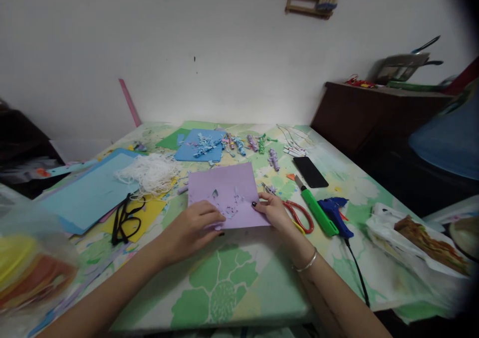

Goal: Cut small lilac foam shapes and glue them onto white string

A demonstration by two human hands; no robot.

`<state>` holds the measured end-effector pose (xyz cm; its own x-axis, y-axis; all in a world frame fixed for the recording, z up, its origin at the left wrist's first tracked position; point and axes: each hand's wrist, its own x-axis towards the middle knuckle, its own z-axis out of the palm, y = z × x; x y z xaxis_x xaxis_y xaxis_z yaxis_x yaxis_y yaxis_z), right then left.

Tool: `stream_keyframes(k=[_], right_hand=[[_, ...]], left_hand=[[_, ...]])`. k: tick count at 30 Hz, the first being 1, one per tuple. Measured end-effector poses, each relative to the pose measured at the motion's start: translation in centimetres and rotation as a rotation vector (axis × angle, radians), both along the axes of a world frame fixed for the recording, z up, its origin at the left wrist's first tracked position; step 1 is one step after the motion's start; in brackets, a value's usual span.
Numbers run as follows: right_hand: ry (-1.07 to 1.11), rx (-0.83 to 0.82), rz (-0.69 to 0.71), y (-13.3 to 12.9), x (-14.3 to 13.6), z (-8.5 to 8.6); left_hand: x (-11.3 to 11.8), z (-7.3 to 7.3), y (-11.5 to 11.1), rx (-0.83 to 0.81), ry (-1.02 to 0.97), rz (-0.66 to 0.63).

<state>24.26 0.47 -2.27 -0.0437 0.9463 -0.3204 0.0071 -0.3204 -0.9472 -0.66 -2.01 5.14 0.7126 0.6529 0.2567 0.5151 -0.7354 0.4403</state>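
Observation:
A purple craft sheet [220,180] is tilted up a little in front of me, with small purple scraps [232,209] scattered on it. My left hand [196,225] closes on its lower left corner, fingers on top and thumb near the bottom edge. At the right edge my right hand [275,212] pinches the sheet, its dark-nailed thumb on the upper face and the other fingers partly hidden behind. Just right of that hand lie red-handled scissors [301,215], partly covered by it.
To the right lie a green utility knife [318,210], a blue glue gun [337,215], a black phone [310,171] and food in a bag [426,243]. Leftward are glasses [125,220], white string [149,173] and blue sheets [93,190]. Curled paper rolls [239,146] sit behind.

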Motion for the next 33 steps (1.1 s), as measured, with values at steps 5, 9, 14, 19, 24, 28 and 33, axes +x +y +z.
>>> stream_keyframes(k=[5, 9, 14, 19, 24, 28, 33], right_hand=[[0.052, 0.014, -0.021, -0.1, -0.1, 0.3], [0.065, 0.008, -0.054, 0.0, -0.1, 0.6], [0.079, 0.009, -0.083, -0.2, -0.2, 1.1], [0.135, 0.035, -0.087, -0.7, -0.5, 1.7], [0.235, 0.093, -0.129, -0.9, -0.7, 2.0], [0.304, 0.103, -0.165, -1.0, -0.5, 2.2], [0.338, 0.093, -0.169, -1.2, -0.4, 2.7]], left_hand=[[0.0, 0.7, 0.8, -0.087, -0.110, 0.090], [-0.8, 0.4, 1.2, 0.032, -0.273, 0.248], [-1.8, -0.7, 1.9, -0.323, -0.727, 0.695], [-1.2, -1.2, 2.3, -1.043, -0.882, 0.706], [-0.5, -2.5, 3.4, -1.069, -0.880, 0.700], [-1.8, -2.8, 6.1, -0.973, -0.896, 0.771], [-4.3, -0.8, 11.8, -0.769, -0.935, 0.851]])
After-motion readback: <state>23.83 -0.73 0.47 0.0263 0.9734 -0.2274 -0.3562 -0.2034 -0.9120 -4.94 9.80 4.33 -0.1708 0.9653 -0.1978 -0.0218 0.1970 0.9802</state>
